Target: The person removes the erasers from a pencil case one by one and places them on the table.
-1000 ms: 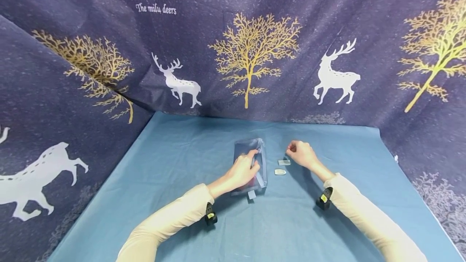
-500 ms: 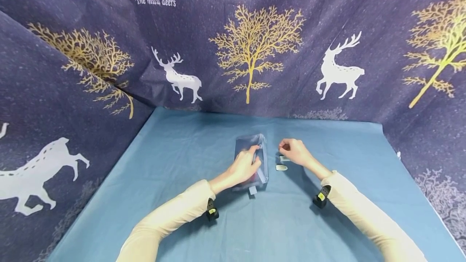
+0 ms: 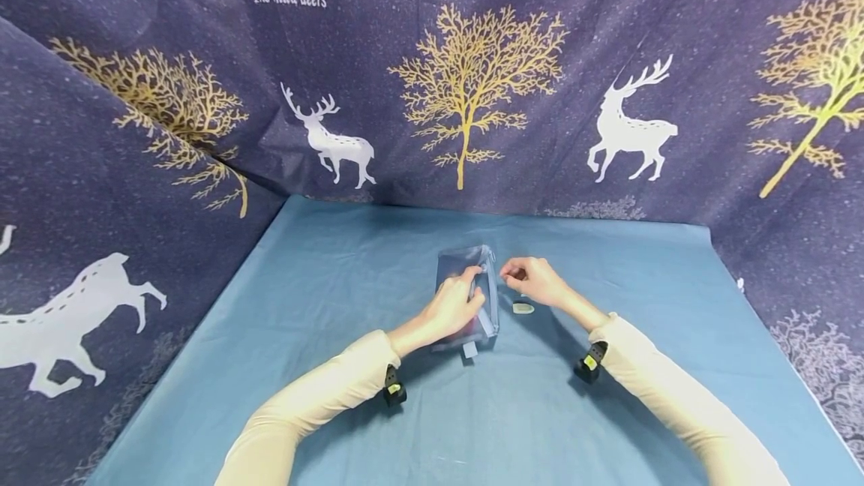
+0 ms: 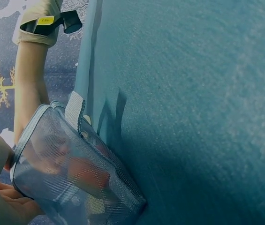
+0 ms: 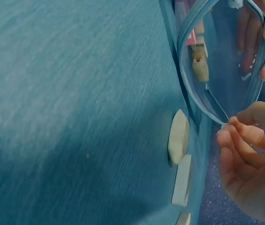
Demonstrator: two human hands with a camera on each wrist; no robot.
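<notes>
A blue see-through mesh pouch (image 3: 454, 261) with a zipper rim stands in mid-table, its mouth agape. My left hand (image 3: 454, 307) grips it from the left, index finger and thumb spread along the rim. Close to the other lip is my right hand (image 3: 540, 281), thumb and fingertips pinched together. In the right wrist view a small white bit (image 5: 223, 126) shows at those fingertips, mostly hidden, and a thin pale line runs from there into the pouch. Inside lie a pale block (image 5: 200, 65) and a pink-and-white thing (image 5: 191, 33); a reddish shape (image 4: 87, 176) shows through the mesh.
Beside the pouch lie a pale, pointed block (image 5: 178, 136), a rectangular one (image 5: 183, 180) and the end of another piece (image 5: 184, 219). A light fabric tag (image 3: 469, 351) sticks out at the pouch's near end. Blue cloth (image 3: 351, 268) covers the table; a patterned curtain (image 3: 412, 133) hangs behind.
My right hand has moved left from beyond the pale blocks to the pouch's mouth, pinched throughout, and now covers most of one block. The left hand keeps its hold; the head view tilts slightly down.
</notes>
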